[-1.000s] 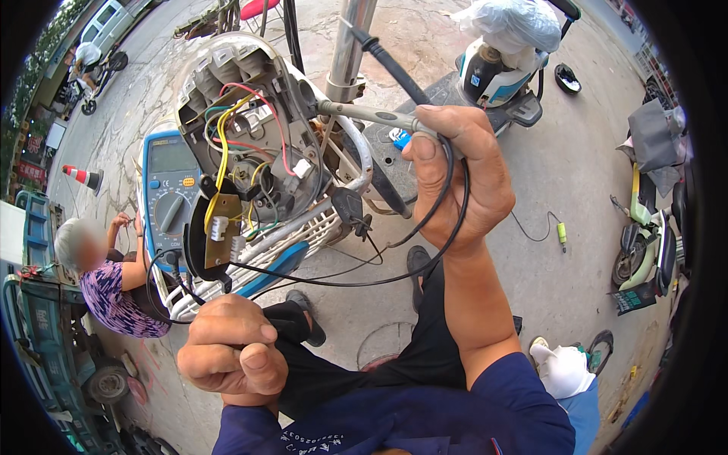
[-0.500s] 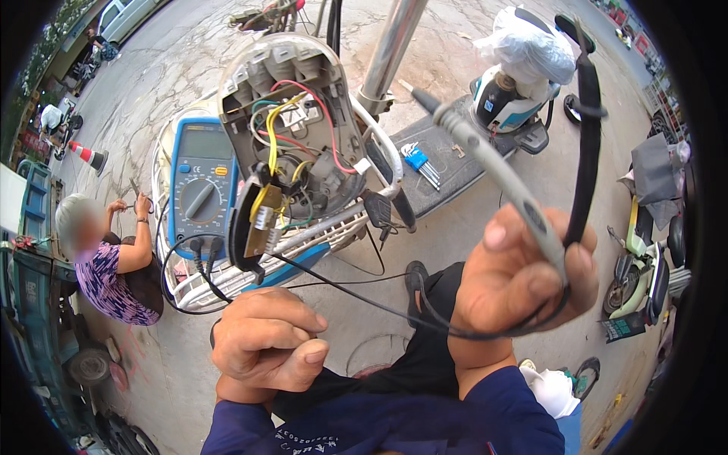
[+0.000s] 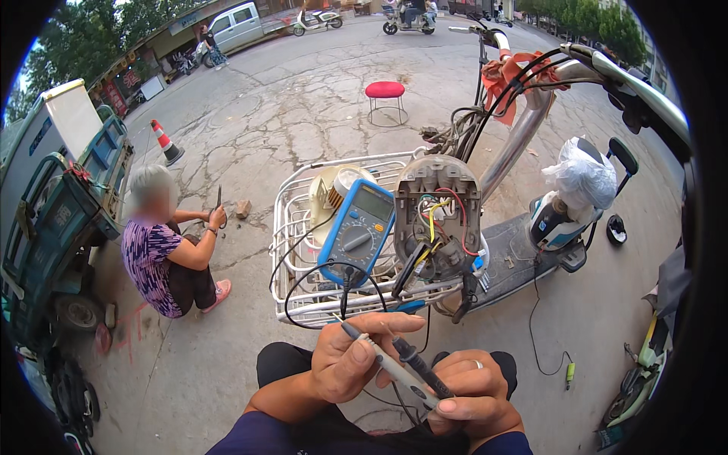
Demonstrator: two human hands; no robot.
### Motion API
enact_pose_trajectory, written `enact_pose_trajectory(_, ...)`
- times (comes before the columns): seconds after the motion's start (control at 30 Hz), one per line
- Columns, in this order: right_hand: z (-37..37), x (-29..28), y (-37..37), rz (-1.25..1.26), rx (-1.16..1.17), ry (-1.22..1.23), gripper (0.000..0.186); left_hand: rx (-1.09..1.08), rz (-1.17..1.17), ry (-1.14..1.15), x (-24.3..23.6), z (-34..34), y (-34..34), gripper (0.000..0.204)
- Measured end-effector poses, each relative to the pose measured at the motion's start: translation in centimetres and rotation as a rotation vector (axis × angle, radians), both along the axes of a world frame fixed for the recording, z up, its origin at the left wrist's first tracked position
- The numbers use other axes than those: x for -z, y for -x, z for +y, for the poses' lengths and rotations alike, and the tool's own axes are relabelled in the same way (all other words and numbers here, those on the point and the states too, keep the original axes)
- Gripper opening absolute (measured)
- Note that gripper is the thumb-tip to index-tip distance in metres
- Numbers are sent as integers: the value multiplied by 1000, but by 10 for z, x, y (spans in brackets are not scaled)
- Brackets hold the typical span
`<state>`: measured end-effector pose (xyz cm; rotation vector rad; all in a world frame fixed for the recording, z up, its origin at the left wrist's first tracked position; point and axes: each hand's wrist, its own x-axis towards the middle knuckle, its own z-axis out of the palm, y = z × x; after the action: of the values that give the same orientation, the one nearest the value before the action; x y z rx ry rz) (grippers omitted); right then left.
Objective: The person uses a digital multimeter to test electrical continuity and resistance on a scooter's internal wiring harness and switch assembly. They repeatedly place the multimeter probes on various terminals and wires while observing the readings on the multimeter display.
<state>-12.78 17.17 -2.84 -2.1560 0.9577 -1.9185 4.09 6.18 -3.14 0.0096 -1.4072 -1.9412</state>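
My left hand (image 3: 343, 365) is closed on a grey pen-shaped test probe (image 3: 406, 379), its thumb against the front part and index finger stretched out behind it. The probe slants down to the right, its rear end at my right thumb. My right hand (image 3: 478, 383), a ring on one finger, grips a black test probe (image 3: 419, 362) pointing up and left. The two probes cross close together. Beyond my hands a blue multimeter (image 3: 359, 231) leans in the white wire basket (image 3: 292, 303). Beside it an opened grey scooter housing (image 3: 409, 189) shows coloured wires.
The scooter's footboard (image 3: 504, 262) and handlebar post (image 3: 519, 144) stand right of the basket. A person (image 3: 163, 258) squats at the left by a green cart (image 3: 57, 227). Farther off are a red stool (image 3: 384, 90) and a traffic cone (image 3: 164, 139). A cable with a green end (image 3: 570, 371) lies on the ground.
My view has tilted up toward the street. The grey probe came down from the raised right hand to between both hands, which are now close together. The black probe has come into view.
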Motion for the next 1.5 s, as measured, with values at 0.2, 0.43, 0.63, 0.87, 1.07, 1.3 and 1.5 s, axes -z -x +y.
enact_pose_trajectory(0.2, -8, -1, -9, 55, -65, -43, 41, 52, -29, -23, -3, 1, -8, 57)
enact_pose_trajectory(0.43, -17, 7, -8, 74, -20, -18, 43, 46, -59, 165, -4, -2, 2, 49)
enact_pose_trajectory(0.63, -17, 12, -15, -51, 29, -17, 42, 54, 51, 243, -2, -4, 8, 41)
enact_pose_trajectory(0.87, -15, 11, -16, -157, -39, -80, 45, 177, 97, 123, 3, -9, 3, 40)
enact_pose_trajectory(1.07, -19, 3, -2, -62, -4, -128, 52, 207, -20, -256, 2, 0, 8, 50)
enact_pose_trajectory(1.3, -18, 9, 4, -137, 48, -74, 39, 40, -171, 17, -2, -3, 19, 66)
enact_pose_trajectory(1.5, -33, 9, 14, -351, 284, 198, 33, -249, -160, 551, 0, -15, 15, 55)
